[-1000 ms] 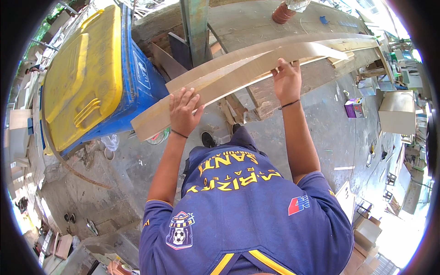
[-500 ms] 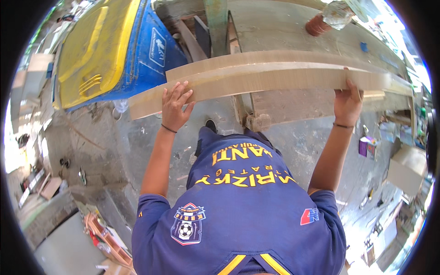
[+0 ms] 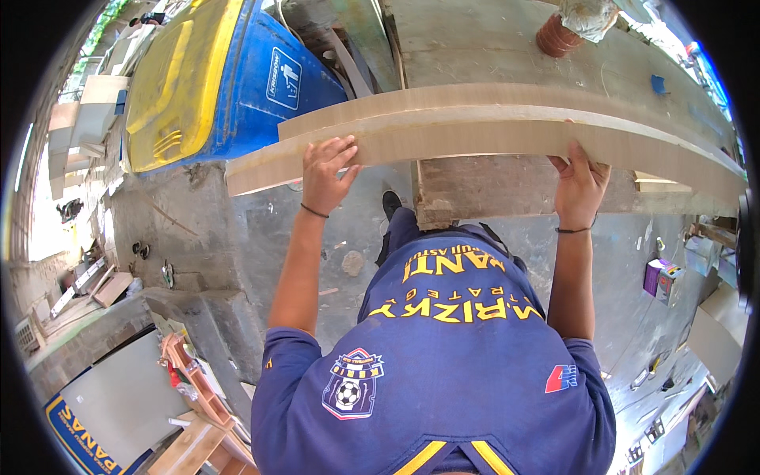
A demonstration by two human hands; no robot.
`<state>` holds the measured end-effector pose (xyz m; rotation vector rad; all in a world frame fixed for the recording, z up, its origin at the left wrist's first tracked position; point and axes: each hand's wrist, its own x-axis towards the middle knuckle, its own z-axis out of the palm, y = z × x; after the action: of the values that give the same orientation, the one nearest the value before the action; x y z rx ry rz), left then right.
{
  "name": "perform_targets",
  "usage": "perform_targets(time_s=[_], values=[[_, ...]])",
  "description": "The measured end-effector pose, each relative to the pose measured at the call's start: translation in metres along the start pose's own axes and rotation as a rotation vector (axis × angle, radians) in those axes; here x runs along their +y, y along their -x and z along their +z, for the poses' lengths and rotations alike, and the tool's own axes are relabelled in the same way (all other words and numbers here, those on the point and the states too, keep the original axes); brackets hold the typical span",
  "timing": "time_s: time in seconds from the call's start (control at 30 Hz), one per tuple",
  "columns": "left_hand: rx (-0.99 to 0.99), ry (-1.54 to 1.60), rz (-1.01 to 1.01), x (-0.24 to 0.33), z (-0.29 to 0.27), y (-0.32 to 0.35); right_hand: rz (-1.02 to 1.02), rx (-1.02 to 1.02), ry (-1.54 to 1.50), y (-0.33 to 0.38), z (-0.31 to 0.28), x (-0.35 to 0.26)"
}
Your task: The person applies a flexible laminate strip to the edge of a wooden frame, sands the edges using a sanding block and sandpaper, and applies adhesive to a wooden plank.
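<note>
long pale wooden board (image 3: 475, 131), flat, bare-grained

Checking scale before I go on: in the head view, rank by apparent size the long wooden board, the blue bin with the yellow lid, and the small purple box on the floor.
1. Long wooden board, spanning most of the picture.
2. Blue bin with the yellow lid, though fisheye bending and differing nearness make board versus bin unsure.
3. Small purple box, clearly smallest.

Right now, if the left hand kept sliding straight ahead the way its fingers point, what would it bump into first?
The left hand already lies on the near long wooden board. Straight ahead it would probably meet the second board just beyond, though depth is hard to judge.
</note>
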<state>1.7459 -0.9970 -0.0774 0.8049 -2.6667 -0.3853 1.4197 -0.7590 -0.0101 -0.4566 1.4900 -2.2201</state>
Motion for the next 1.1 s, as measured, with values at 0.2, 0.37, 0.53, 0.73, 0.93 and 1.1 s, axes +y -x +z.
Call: perform_targets(time_s=[0.2, 0.37, 0.53, 0.73, 0.93, 1.1], values=[[0.011, -0.040, 0.011, -0.001, 0.001, 0.001, 0.058, 0.003, 0.011, -0.009, -0.011, 0.021], [0.001, -0.046, 0.010, 0.001, 0.001, 0.000, 0.080, -0.022, -0.028, -0.018, -0.021, 0.036], [-0.047, -0.030, 0.000, 0.001, 0.000, -0.002, 0.130, -0.002, -0.045, -0.024, -0.029, 0.051], [0.011, 0.020, 0.089, 0.032, 0.006, -0.030, 0.086, 0.006, 0.003, -0.024, -0.034, 0.064], [-0.101, -0.021, 0.116, 0.050, 0.029, -0.063, 0.079, 0.011, -0.011, -0.022, -0.036, 0.070], [-0.122, -0.058, 0.111, 0.044, 0.037, -0.068, 0.103, 0.045, 0.001, -0.024, -0.044, 0.080]])
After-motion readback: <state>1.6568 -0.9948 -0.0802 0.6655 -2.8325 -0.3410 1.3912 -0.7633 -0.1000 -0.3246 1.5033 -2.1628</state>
